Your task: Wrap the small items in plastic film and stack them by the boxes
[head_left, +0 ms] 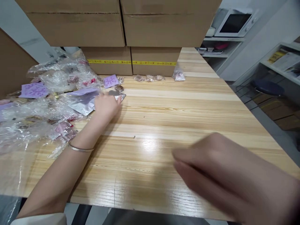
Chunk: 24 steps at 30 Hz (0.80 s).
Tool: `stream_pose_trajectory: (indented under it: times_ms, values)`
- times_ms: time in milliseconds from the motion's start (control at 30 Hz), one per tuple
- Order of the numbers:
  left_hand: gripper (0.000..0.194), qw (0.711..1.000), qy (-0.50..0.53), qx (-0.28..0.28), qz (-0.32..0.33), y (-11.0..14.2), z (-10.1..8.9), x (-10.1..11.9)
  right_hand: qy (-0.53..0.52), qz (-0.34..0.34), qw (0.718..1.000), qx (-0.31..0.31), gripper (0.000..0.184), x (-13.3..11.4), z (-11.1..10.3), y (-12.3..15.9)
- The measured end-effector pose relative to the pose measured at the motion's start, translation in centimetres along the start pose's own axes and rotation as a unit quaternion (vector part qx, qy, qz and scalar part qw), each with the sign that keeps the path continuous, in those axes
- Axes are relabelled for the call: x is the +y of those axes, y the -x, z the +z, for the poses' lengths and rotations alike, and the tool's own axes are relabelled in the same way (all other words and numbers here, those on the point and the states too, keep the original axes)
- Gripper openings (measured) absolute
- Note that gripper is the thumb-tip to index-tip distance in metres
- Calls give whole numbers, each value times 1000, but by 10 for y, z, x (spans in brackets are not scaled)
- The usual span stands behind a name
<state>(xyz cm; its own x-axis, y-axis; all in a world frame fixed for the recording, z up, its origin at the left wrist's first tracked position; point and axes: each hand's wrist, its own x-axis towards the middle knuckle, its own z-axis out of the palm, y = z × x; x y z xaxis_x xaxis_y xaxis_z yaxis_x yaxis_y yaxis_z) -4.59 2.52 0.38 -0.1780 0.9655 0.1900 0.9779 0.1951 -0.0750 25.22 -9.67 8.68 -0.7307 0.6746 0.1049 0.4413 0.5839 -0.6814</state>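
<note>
My left hand (106,104) reaches to the right edge of a heap of wrapped items, its fingers curled over a silver and lilac pouch (85,101). The pouch lies flat, and its far corner pokes out beyond my fingers. A purple patterned card (111,81) lies just behind that hand, near small clear-wrapped pieces (119,88). Closer to the camera, my right hand (211,162) hangs over the table, blurred by motion. Its fingers look pressed together, and nothing shows in them.
Cardboard boxes (107,65) are stacked along the back of the wooden table (164,122). Clear plastic packets (53,106) cover the left side. Small wrapped pieces (150,78) and a little packet (178,76) sit before the boxes. A microwave (234,23) and a stool (267,87) stand at right.
</note>
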Motion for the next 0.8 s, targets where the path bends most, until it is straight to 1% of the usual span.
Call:
stream_pose_trajectory:
  times_ms: [33, 67, 100, 133, 200, 267, 333, 400, 433, 500, 600, 733, 800]
  values:
    - [57, 999, -13, 48, -5, -7, -2, -9, 48, 14, 998, -38, 40, 6, 4, -22]
    - [56, 996, -24, 90, -11, -14, -3, -19, 106, 49, 992, -42, 41, 17, 10, -40]
    - [54, 993, -29, 106, -41, -22, -1, -30, 167, 86, 982, -23, 41, 32, 19, -54]
    - [55, 993, -31, 80, -81, -30, 2, -40, 222, 120, 968, -4, 39, 50, 28, -64]
    - [63, 996, -40, -21, -79, -43, 9, -57, 298, 163, 940, 22, 37, 86, 45, -70]
    - [57, 996, -45, -45, -64, -50, 16, -67, 323, 176, 930, 29, 33, 115, 57, -65]
    - [49, 997, -51, -36, -55, -53, 18, -70, 320, 171, 931, 44, 30, 131, 62, -54]
    - [46, 997, -57, -21, -53, -51, 17, -68, 306, 161, 937, 53, 28, 135, 62, -45]
    - [46, 997, -59, -2, -49, -50, 15, -67, 299, 158, 940, 54, 28, 135, 61, -43]
    - [48, 996, -58, 57, -31, -47, 10, -63, 289, 152, 944, 52, 27, 134, 59, -42]
    - [51, 988, -47, 149, -6, -43, -1, -54, 281, 148, 947, 50, 27, 134, 59, -45]
    - [44, 973, 3, 229, -16, -41, -22, -33, 249, 141, 956, 60, 30, 138, 58, -45]
    - [41, 966, 16, 257, -1, -36, -35, -18, 196, 135, 968, 76, 36, 140, 56, -43]
